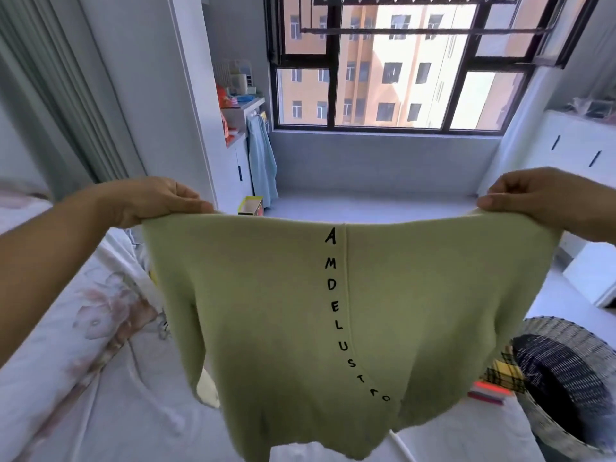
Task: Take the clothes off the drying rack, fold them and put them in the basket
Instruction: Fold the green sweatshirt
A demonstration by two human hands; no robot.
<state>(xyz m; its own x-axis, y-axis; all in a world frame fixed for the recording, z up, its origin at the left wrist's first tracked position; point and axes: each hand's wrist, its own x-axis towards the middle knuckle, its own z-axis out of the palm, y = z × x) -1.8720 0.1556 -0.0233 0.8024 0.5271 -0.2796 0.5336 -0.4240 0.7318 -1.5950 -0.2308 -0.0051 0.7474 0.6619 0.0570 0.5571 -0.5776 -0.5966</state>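
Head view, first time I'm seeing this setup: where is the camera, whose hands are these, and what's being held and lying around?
There is no machine here. A person wears one wide-angle camera on the head, looking forward and down, so you see their own arms. The left hand and the right hand each pinch one end of the upper edge of a light green top with black letters running down its middle. They hold it spread out in the air, not yet folded. Below on the left lies a bed with a floral cover. At the lower right is the woven basket; its inside is too dark to read. The bars up by the window look like the drying rack.
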